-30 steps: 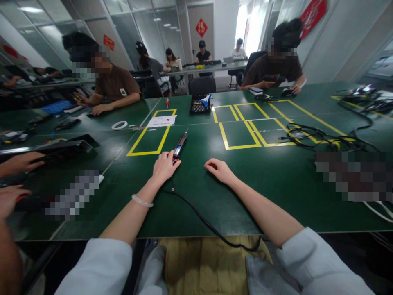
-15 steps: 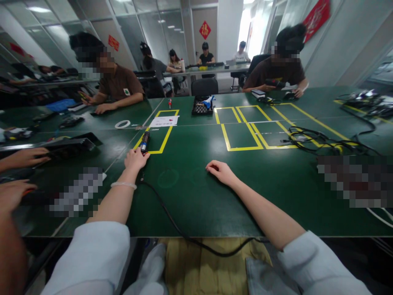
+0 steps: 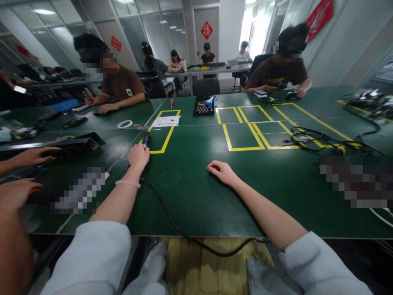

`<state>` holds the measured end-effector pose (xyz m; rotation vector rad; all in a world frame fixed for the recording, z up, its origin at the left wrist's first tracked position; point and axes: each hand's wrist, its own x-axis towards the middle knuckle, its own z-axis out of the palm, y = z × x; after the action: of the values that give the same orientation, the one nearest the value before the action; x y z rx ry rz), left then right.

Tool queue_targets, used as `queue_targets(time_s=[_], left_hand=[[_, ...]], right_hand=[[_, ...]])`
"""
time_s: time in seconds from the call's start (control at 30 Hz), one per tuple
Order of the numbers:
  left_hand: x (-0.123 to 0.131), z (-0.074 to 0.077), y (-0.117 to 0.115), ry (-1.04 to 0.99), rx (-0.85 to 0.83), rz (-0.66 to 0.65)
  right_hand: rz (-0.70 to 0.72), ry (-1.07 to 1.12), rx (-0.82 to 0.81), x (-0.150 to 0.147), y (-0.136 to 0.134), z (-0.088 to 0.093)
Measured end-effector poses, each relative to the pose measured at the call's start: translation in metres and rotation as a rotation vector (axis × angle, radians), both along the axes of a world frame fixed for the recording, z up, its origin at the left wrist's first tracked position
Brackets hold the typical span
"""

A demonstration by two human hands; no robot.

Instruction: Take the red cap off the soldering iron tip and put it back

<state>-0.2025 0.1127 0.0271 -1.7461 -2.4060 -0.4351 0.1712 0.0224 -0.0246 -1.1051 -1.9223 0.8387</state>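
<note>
My left hand (image 3: 138,156) is closed around the handle of a corded electric screwdriver (image 3: 145,139), whose tip end points away from me across the near corner of a yellow taped rectangle (image 3: 168,135). Its black cable (image 3: 172,217) trails from my hand back over the table's near edge. My right hand (image 3: 221,171) rests on the green table (image 3: 215,196), fingers loosely curled, holding nothing. White sleeves cover both my upper arms, and a pale bracelet (image 3: 127,183) sits on my left wrist.
A white paper (image 3: 166,121) lies inside the yellow rectangle, a white tape ring (image 3: 124,124) to its left, a black parts tray (image 3: 202,106) behind. More yellow outlines (image 3: 245,127) and tangled black cables (image 3: 319,139) lie to the right. Other people sit around the table; someone's hands (image 3: 27,155) work at my left.
My left hand has carried the screwdriver from the table's middle leftward to the near corner of the yellow rectangle, dragging the cable along. My right hand has stayed put.
</note>
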Motion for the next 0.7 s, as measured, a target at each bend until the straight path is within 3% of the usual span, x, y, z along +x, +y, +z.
queue_targets(time_s=[0.1, 0.2, 0.27, 0.37, 0.53, 0.7], left_hand=[[0.035, 0.001, -0.001, -0.275, 0.0, -0.169], [0.091, -0.006, -0.018, -0.726, -0.091, -0.514], [0.128, -0.013, -0.035, -0.856, -0.182, -0.695], [0.168, -0.024, -0.06, -0.982, -0.3, -0.837], [0.181, -0.035, -0.077, -1.032, -0.42, -1.006], [0.177, -0.038, -0.079, -1.042, -0.409, -1.037]], right_hand=[[0.003, -0.001, 0.0, 0.0, 0.0, 0.0], [0.006, 0.011, 0.005, 0.0, 0.001, -0.001], [0.011, 0.048, -0.008, -0.001, 0.001, -0.003], [0.051, 0.156, -0.067, -0.001, 0.002, -0.005], [0.144, 0.165, -0.073, -0.001, 0.001, -0.004], [0.188, 0.144, -0.054, -0.001, -0.002, -0.002]])
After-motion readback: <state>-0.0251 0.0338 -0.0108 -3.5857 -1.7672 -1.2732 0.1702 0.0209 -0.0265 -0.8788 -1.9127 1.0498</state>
